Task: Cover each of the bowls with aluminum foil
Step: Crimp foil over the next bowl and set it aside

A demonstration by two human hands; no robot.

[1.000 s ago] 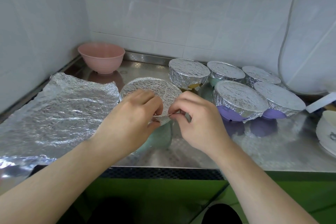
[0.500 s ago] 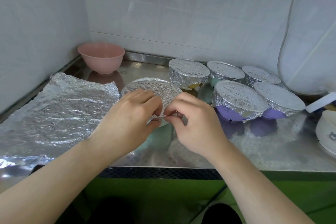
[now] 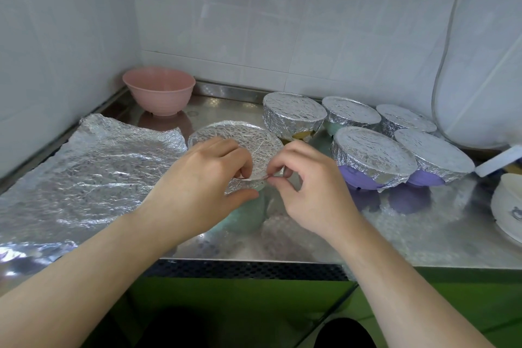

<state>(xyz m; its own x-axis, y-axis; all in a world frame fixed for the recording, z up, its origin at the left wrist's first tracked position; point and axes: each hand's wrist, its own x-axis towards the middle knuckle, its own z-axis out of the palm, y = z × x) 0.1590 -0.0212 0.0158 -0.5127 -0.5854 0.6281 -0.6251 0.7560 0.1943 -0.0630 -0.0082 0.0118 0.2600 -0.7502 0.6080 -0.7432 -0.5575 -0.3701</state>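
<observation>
A pale green bowl [image 3: 245,215] stands at the counter's front middle, its top under a crinkled foil sheet [image 3: 240,137]. My left hand [image 3: 197,181] grips the foil's near edge, thumb underneath against the bowl's side. My right hand [image 3: 308,186] pinches the same foil edge beside it, fingertips almost meeting the left hand's. A bare pink bowl [image 3: 159,90] sits at the back left corner. Several foil-covered bowls stand to the right, among them a purple bowl [image 3: 367,154] and a yellow bowl [image 3: 293,114].
A large loose foil sheet [image 3: 84,175] lies flat on the steel counter [image 3: 395,234] at the left. A white patterned bowl [image 3: 508,206] sits at the right edge. Tiled walls close the back and left. The counter's front edge runs just below my wrists.
My fingers have shifted slightly along the foil's near rim, and my left thumb has dropped lower on the bowl's side. The bowl has stayed in place.
</observation>
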